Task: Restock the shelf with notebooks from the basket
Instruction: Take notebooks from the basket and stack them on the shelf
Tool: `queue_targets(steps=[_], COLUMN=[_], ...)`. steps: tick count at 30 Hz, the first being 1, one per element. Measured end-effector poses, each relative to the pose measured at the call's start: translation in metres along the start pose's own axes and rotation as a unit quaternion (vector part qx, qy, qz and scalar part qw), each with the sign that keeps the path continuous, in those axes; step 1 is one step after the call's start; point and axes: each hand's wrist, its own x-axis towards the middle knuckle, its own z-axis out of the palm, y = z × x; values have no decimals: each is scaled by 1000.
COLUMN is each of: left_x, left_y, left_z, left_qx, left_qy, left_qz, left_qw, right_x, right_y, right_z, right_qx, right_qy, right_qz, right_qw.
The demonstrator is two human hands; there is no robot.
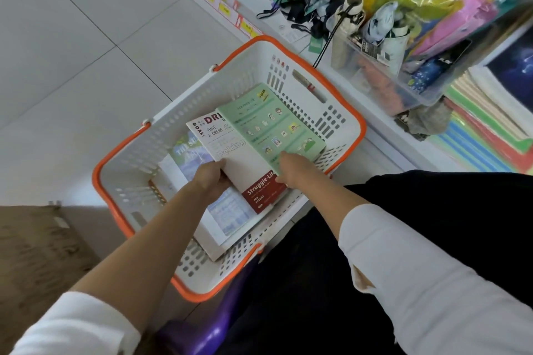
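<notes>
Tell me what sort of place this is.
Most likely a stationery or variety shop aisle. Yellow price tags line the shelf edge, folded umbrellas stand in a clear bin, and a shopping basket holds notebooks beside shelved notebook stacks.

I am counting one shopping basket (187,106) with two orange handles (259,43). In it I am making out four notebooks: one green notebook (271,124), one white-and-red notebook (230,153), one blue notebook (187,153) and one pale gridded notebook (230,210). I cannot tell whether more are lying beneath them. I am working with two hands, my left hand (210,179) and my right hand (294,170). On the shelf (383,138) I am seeing one clear bin (403,86) of folded umbrellas (377,20), too tangled to count, and one stack of notebooks (490,130), too many to count.
</notes>
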Motion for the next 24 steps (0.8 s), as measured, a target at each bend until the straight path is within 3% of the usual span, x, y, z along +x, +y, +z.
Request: queue_targets(steps=[4,8,11,13,18,21,24], left_x=[0,1,-8,-8,-26,-41,-59], left_y=[-8,-7,1,1,9,27,47], left_z=[0,6,12,15,32,36,37], left_qx=[-39,-69,-1,18,62,56,58], left_qy=[-11,-50,-76,-41,7,-35,-110], left_qz=[-6,-9,1,3,50,76,105], left_qw=[999,996,997,999,997,995,987], right_x=[-5,-17,-33,-39,-51,-65,-76], right_y=[-6,-23,-43,-47,-22,-9,1], right_z=[-8,-22,-25,-22,-31,-50,-72], right_qx=[-52,-17,-27,-12,182,299,357], right_qy=[7,3,-37,-56,-68,-20,89], right_qz=[-56,-103,-134,-130,-98,-63,-40], right_qw=[997,994,990,990,976,952,929])
